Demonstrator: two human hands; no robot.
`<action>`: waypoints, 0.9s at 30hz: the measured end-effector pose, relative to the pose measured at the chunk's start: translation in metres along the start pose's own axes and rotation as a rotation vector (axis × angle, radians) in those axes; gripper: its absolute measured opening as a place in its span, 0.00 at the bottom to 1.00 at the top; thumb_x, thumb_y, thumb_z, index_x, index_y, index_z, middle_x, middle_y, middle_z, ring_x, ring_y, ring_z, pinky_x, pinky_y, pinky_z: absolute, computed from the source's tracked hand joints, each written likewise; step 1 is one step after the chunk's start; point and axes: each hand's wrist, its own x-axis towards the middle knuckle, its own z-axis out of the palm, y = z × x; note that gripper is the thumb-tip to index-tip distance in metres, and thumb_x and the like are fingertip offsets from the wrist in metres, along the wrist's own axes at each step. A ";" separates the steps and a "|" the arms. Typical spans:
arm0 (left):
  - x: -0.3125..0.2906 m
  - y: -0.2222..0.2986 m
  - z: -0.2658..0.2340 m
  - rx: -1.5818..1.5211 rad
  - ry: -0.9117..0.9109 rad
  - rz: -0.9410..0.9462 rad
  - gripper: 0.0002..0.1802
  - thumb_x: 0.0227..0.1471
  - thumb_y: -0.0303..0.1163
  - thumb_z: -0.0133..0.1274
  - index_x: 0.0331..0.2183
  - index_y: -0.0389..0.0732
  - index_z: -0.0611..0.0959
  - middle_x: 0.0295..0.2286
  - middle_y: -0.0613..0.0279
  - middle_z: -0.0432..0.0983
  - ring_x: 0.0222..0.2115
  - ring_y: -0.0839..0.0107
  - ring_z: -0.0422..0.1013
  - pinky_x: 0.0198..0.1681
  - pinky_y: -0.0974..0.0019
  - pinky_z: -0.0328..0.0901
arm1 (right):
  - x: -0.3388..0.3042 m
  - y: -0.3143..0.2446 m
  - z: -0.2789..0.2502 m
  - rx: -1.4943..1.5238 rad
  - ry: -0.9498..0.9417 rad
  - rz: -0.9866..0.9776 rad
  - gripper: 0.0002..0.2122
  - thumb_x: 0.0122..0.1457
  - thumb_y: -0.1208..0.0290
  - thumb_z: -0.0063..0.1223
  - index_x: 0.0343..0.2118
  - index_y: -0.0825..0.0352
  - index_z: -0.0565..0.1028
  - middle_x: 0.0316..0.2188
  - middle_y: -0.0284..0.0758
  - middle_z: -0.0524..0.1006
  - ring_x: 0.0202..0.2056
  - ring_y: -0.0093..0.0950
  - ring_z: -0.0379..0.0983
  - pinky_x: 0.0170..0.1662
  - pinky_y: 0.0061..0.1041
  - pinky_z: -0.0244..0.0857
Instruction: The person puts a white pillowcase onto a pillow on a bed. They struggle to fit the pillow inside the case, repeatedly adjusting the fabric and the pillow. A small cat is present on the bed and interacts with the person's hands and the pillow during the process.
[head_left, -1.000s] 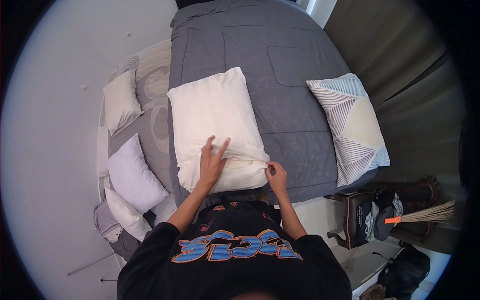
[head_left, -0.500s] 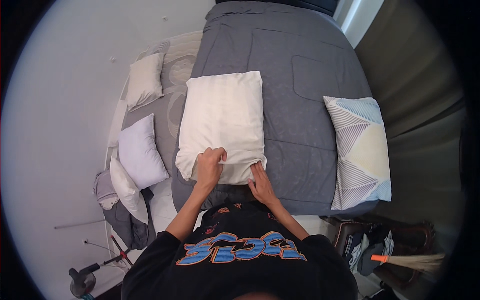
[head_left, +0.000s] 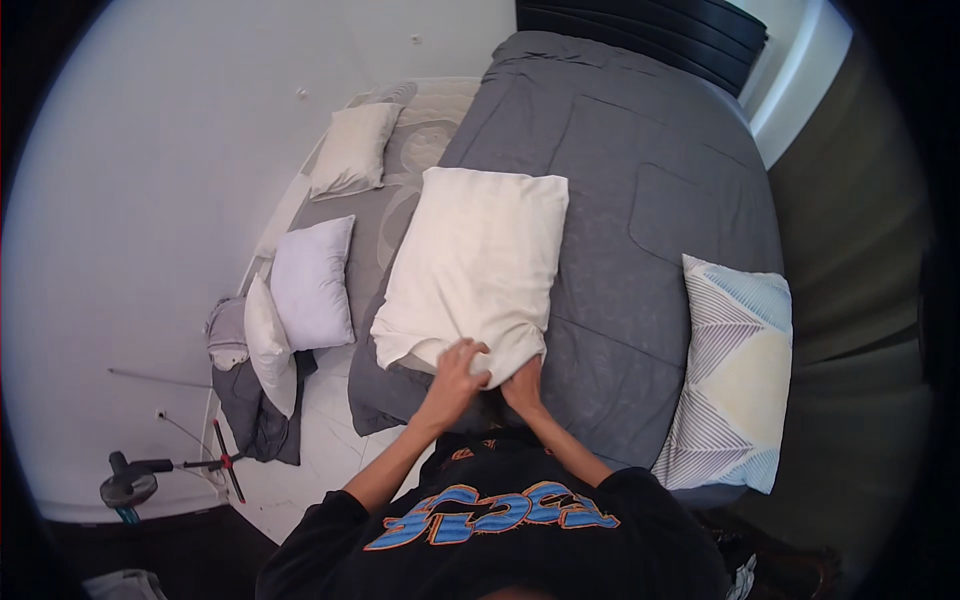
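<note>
A cream pillow in its pillowcase (head_left: 478, 255) lies flat on the grey comforter, its near end at my hands. My left hand (head_left: 458, 380) is closed, with bent fingers gripping the near edge of the case left of the right hand. My right hand (head_left: 524, 390) reaches in at the near right corner. Cloth covers its fingers, so I cannot see whether they are closed. The near edge of the case is bunched and folded between the two hands.
A grey comforter (head_left: 620, 270) covers the bed, with a dark headboard (head_left: 650, 35) at its far end. A triangle-patterned pillow (head_left: 735, 375) lies on the right. A white pillow (head_left: 312, 280) and a cream one (head_left: 355, 150) rest on the left. A black fan (head_left: 130, 485) stands lower left.
The whole view has shifted, showing more of the headboard. My right hand's fingers have gone from the case's edge to under the cloth. The near right corner is now more bunched.
</note>
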 end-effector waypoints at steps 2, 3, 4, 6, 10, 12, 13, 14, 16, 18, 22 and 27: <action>-0.027 -0.001 0.022 -0.260 -0.199 -0.132 0.07 0.34 0.23 0.51 0.24 0.42 0.75 0.39 0.57 0.69 0.43 0.59 0.65 0.45 0.60 0.59 | -0.026 0.019 -0.016 -0.050 -0.091 -0.060 0.22 0.46 0.68 0.57 0.45 0.71 0.70 0.46 0.51 0.68 0.51 0.49 0.61 0.53 0.39 0.56; -0.035 -0.003 0.025 -0.245 -0.320 -0.108 0.07 0.36 0.23 0.50 0.25 0.41 0.75 0.37 0.58 0.70 0.41 0.59 0.66 0.43 0.60 0.60 | -0.038 0.024 -0.032 0.000 -0.196 -0.083 0.20 0.46 0.69 0.57 0.44 0.69 0.71 0.45 0.49 0.69 0.47 0.46 0.64 0.50 0.37 0.60; -0.042 -0.007 0.024 -0.231 -0.443 -0.079 0.06 0.37 0.23 0.50 0.25 0.40 0.75 0.35 0.58 0.71 0.39 0.59 0.68 0.41 0.60 0.61 | -0.050 0.029 -0.050 0.047 -0.296 -0.105 0.19 0.47 0.70 0.57 0.43 0.67 0.72 0.43 0.48 0.70 0.44 0.44 0.68 0.46 0.35 0.64; -0.068 -0.021 0.031 -0.304 -0.618 -0.076 0.05 0.40 0.23 0.50 0.26 0.40 0.76 0.31 0.59 0.73 0.35 0.60 0.70 0.39 0.59 0.63 | -0.079 0.060 -0.079 -0.002 -0.674 -0.035 0.17 0.47 0.71 0.58 0.42 0.66 0.73 0.42 0.48 0.71 0.40 0.41 0.71 0.40 0.33 0.66; -0.118 -0.071 0.012 -0.760 -0.945 -0.261 0.06 0.46 0.30 0.55 0.26 0.38 0.77 0.26 0.61 0.78 0.31 0.66 0.74 0.35 0.61 0.68 | -0.081 0.036 -0.100 0.011 -0.425 0.215 0.21 0.44 0.70 0.61 0.44 0.62 0.73 0.39 0.42 0.73 0.42 0.37 0.70 0.43 0.33 0.65; -0.138 -0.117 0.001 -0.680 -1.109 -0.752 0.11 0.45 0.36 0.59 0.27 0.39 0.78 0.28 0.64 0.78 0.30 0.72 0.74 0.27 0.68 0.69 | -0.060 0.011 -0.088 -0.039 -0.101 -0.066 0.21 0.43 0.68 0.62 0.44 0.61 0.72 0.39 0.38 0.73 0.43 0.34 0.69 0.44 0.32 0.64; -0.136 -0.134 -0.002 -0.550 -0.877 -0.966 0.18 0.44 0.41 0.60 0.31 0.37 0.77 0.30 0.58 0.77 0.33 0.70 0.74 0.31 0.66 0.69 | -0.052 0.005 -0.080 -0.096 -0.116 -0.114 0.21 0.43 0.69 0.62 0.43 0.61 0.72 0.38 0.37 0.73 0.43 0.34 0.68 0.44 0.32 0.63; -0.138 -0.149 -0.004 -0.412 -0.632 -1.163 0.25 0.44 0.46 0.61 0.35 0.35 0.75 0.32 0.52 0.77 0.37 0.67 0.74 0.36 0.64 0.70 | -0.046 0.000 -0.069 -0.152 -0.133 -0.161 0.21 0.42 0.69 0.62 0.42 0.60 0.72 0.37 0.36 0.73 0.43 0.34 0.68 0.44 0.32 0.62; -0.186 -0.208 0.030 -0.329 0.112 -1.222 0.34 0.41 0.47 0.64 0.45 0.41 0.68 0.36 0.51 0.74 0.37 0.65 0.73 0.32 0.61 0.71 | -0.046 0.000 -0.051 -0.184 -0.236 -0.214 0.20 0.41 0.70 0.62 0.41 0.60 0.72 0.35 0.35 0.73 0.41 0.34 0.67 0.43 0.31 0.61; -0.162 -0.209 0.039 -0.444 0.245 -1.417 0.37 0.41 0.46 0.64 0.48 0.45 0.64 0.37 0.51 0.73 0.37 0.64 0.73 0.31 0.59 0.71 | -0.060 0.025 -0.037 -0.192 -0.364 -0.189 0.18 0.41 0.71 0.62 0.39 0.59 0.72 0.34 0.34 0.72 0.39 0.34 0.68 0.42 0.31 0.60; -0.155 -0.216 0.040 -0.799 0.127 -1.403 0.40 0.38 0.44 0.67 0.49 0.49 0.62 0.36 0.54 0.74 0.34 0.63 0.73 0.29 0.59 0.71 | -0.089 0.036 -0.045 -0.223 -0.523 -0.269 0.15 0.40 0.73 0.61 0.34 0.61 0.73 0.29 0.33 0.72 0.33 0.34 0.68 0.37 0.32 0.60; -0.191 -0.273 0.003 -0.693 -0.780 -1.371 0.25 0.36 0.41 0.68 0.37 0.45 0.77 0.29 0.63 0.76 0.24 0.69 0.73 0.24 0.67 0.70 | -0.097 0.057 -0.066 -0.406 -0.810 -0.099 0.12 0.47 0.66 0.61 0.34 0.62 0.75 0.29 0.33 0.73 0.32 0.31 0.70 0.38 0.28 0.63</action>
